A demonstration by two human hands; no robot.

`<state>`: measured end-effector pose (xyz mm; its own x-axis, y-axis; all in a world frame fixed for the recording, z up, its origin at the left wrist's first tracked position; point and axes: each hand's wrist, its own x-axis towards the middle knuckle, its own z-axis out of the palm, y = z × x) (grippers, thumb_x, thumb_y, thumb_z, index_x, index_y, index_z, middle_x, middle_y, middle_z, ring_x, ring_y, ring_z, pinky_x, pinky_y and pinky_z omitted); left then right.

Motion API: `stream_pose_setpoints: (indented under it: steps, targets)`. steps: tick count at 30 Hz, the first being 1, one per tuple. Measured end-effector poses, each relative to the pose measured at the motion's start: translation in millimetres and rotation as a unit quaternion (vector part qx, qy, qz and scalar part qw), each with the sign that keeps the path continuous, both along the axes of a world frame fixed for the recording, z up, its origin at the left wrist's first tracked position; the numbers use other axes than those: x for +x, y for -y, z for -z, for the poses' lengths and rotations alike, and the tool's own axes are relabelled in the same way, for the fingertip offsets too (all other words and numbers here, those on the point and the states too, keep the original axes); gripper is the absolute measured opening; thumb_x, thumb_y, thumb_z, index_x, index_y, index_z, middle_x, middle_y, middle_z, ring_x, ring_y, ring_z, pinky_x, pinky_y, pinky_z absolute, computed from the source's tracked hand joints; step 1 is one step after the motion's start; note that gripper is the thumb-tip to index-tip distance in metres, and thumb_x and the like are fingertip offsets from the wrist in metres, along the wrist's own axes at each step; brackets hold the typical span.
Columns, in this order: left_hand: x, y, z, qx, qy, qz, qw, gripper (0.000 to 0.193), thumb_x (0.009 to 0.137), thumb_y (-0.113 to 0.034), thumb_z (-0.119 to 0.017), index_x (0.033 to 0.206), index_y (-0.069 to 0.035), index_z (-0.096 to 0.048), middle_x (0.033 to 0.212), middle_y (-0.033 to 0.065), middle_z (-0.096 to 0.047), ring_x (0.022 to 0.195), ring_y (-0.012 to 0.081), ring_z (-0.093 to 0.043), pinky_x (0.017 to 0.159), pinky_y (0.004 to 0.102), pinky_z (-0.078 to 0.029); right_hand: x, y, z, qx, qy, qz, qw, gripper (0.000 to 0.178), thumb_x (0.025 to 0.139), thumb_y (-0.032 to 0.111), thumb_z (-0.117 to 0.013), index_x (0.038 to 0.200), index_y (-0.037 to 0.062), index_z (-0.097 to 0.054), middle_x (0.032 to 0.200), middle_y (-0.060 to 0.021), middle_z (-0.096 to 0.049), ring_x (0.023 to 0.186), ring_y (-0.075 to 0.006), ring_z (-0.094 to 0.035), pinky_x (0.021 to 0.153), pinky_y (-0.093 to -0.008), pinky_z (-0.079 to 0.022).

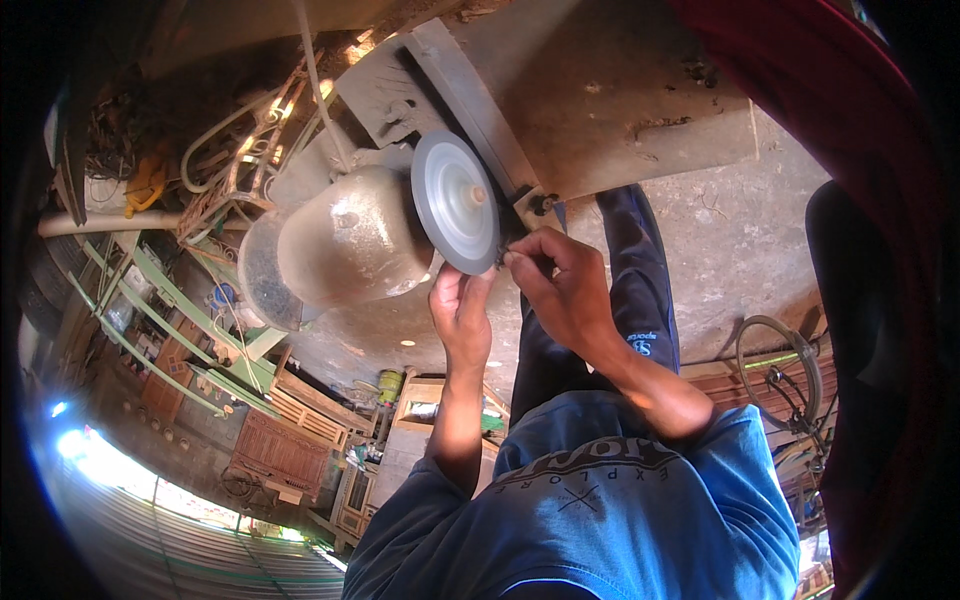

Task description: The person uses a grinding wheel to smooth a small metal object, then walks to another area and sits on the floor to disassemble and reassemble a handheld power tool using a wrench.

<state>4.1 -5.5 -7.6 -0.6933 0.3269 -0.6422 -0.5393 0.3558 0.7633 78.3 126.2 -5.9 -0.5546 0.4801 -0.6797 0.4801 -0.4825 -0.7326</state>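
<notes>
Left of centre: a bench grinder motor housing [345, 245] carrying a grey grinding wheel [457, 200]. Centre: the left hand [462, 312], fingers curled, and the right hand [562, 282], pinched shut, together hold a small dark workpiece [500, 256] against the wheel's lower right edge. Upper right: a metal table [600, 90].

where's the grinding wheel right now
In the head view the grey grinding wheel sits upper centre, mounted on the rounded motor housing to its left, with both hands, left hand and right hand, at its lower edge.
</notes>
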Motion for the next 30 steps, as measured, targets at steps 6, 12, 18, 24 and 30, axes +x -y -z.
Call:
stream_pose_setpoints:
  steps: [6,12,18,24,30]
  targets:
    - [0.0,-4.7,-0.2,-0.008,0.001,-0.006,1.0,0.019,0.096,-0.008,-0.063,0.111,0.002,-0.066,0.107,0.0032,-0.067,0.101,0.0092,-0.059,0.092,0.0261,-0.044,-1.4,-1.3,0.8,0.008,0.0,-0.005,1.0,0.012,0.086,0.009,-0.066,0.086,-0.0028,-0.064,0.077,-0.0163,-0.067,0.069,-0.0287,-0.067,0.064,-0.0365,-0.051]
    - [0.3,-6.2,-0.9,-0.004,0.002,-0.009,1.0,0.018,0.095,-0.008,-0.064,0.111,0.002,-0.066,0.107,0.0033,-0.067,0.1,0.0092,-0.059,0.092,0.026,-0.044,-1.6,-1.1,0.9,0.005,0.002,-0.003,1.0,0.012,0.086,0.009,-0.066,0.086,-0.0027,-0.064,0.076,-0.0163,-0.067,0.069,-0.0286,-0.067,0.064,-0.0365,-0.051]
    - [0.9,-4.6,0.0,-0.006,-0.002,-0.008,1.0,0.019,0.095,-0.008,-0.064,0.111,0.002,-0.066,0.106,0.0028,-0.067,0.099,0.0086,-0.058,0.092,0.0257,-0.044,-0.4,-0.4,2.9,0.007,-0.005,-0.001,1.0,0.012,0.086,0.009,-0.066,0.087,-0.0029,-0.064,0.077,-0.0167,-0.067,0.068,-0.0286,-0.067,0.063,-0.0363,-0.051]
    - [7.1,-0.6,-14.5,-0.074,0.002,0.04,0.996,0.015,0.095,-0.007,-0.065,0.107,0.002,-0.065,0.105,0.0037,-0.066,0.098,0.0087,-0.059,0.089,0.0252,-0.045,13.8,6.1,-5.9,-0.024,0.021,0.007,0.999,0.012,0.087,0.009,-0.068,0.092,-0.0025,-0.067,0.076,-0.0135,-0.067,0.066,-0.0177,-0.064,0.061,-0.0309,-0.049]
    - [23.2,2.8,-59.6,-0.153,-0.092,0.138,0.974,0.009,0.087,0.0,-0.072,0.093,0.001,-0.065,0.092,0.0079,-0.066,0.085,0.0157,-0.062,0.08,0.0279,-0.049,44.2,22.5,-18.8,-0.309,-0.003,0.133,0.942,0.01,0.094,0.008,-0.067,0.094,-0.002,-0.069,0.081,-0.0008,-0.066,0.072,-0.0064,-0.056,0.066,-0.0221,-0.043]
